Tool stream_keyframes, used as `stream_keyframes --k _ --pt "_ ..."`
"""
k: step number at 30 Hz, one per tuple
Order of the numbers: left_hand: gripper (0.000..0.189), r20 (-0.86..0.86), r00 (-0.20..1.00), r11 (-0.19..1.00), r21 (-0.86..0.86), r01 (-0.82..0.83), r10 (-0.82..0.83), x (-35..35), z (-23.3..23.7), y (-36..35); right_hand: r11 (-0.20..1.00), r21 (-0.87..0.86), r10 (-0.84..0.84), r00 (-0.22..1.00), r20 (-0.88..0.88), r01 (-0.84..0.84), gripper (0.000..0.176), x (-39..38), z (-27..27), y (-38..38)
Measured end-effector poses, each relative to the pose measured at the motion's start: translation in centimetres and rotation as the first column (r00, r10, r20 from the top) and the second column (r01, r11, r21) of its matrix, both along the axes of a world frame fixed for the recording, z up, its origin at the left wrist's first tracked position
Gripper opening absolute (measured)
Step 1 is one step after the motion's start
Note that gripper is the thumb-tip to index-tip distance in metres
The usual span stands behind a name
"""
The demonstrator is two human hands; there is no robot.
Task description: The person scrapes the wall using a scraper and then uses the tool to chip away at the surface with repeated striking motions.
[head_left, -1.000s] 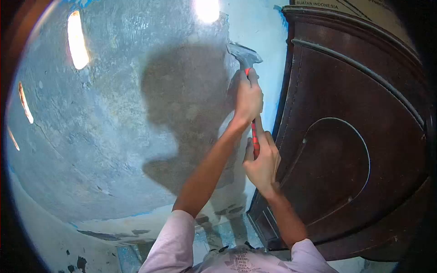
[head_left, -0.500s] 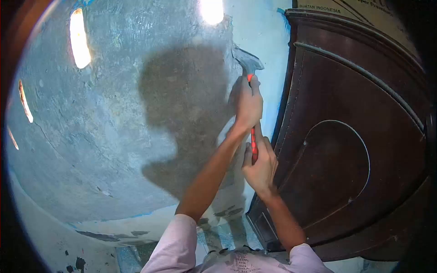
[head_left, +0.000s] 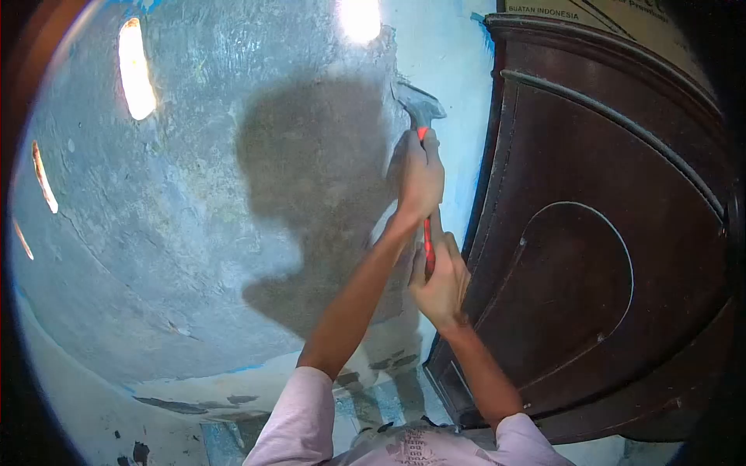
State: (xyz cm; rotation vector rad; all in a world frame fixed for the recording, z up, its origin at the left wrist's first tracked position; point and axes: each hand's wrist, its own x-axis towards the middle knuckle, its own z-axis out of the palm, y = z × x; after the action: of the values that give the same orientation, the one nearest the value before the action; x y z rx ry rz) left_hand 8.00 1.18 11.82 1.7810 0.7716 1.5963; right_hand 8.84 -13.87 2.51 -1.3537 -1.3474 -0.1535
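A scraper [head_left: 420, 101] with a wide grey blade and a red handle is pressed to the wall, where bare grey plaster meets pale blue paint. My left hand [head_left: 421, 180] is closed round the upper handle, just below the blade. Lower down, my right hand [head_left: 444, 283] grips the bottom of the same handle. The blade lies tilted along the rough edge of the paint, and part of the handle is hidden behind my left hand.
A dark brown wooden wardrobe [head_left: 575, 256] stands close on the right. On top of it rests a cardboard box [head_left: 606, 17]. Bright light slots [head_left: 137, 70] show on the left wall. My shadow falls across the grey plaster [head_left: 186, 233].
The scraper and both my hands have shifted slightly left. My grip on the handle looks the same.
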Motion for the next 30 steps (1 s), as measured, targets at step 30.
stream_keyframes --k 30 --pt "0.046 -0.073 0.997 0.998 -0.056 0.012 -0.016 -0.6 -0.3 -1.7 1.0 -0.011 -0.007 0.998 0.065 0.008 0.068 0.0 -1.3 -0.5"
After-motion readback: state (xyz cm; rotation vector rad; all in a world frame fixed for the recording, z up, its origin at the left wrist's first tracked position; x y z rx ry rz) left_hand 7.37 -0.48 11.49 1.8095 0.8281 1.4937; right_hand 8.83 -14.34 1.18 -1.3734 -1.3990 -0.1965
